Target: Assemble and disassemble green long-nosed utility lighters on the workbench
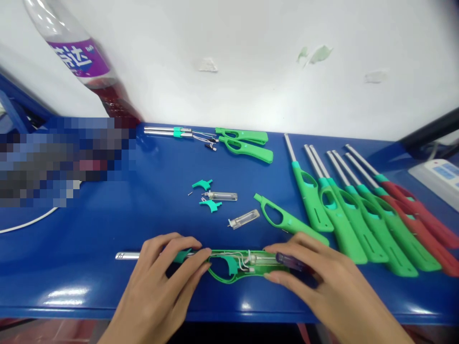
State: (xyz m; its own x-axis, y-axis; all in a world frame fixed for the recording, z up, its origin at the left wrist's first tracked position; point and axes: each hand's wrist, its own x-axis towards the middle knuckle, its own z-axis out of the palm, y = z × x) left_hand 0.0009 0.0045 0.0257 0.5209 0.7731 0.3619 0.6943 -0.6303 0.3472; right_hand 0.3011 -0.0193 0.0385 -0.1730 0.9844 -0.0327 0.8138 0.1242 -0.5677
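Note:
An opened green gas lighter [224,278] lies near the table's front edge, its wires, teal trigger [231,264] and clear fuel tank [260,259] exposed in the half shell. My left hand [161,277] is closed around its neck, where the metal tube [128,256] joins. At the handle end, my right hand [319,274] pinches the shell between thumb and fingers. A dark purple piece [289,262] shows within that hand; its kind is unclear. Just beyond lie another clear fuel tank [244,219] and a loose green shell half [294,220].
Assembled green lighters [344,227] and red lighters [426,212] lie in a row at right. Farther back are metal tubes [161,132] and green shells [247,149]. A drink bottle [82,59] stands back left, near a white cable [32,223]. A white wall [251,62] bounds the table.

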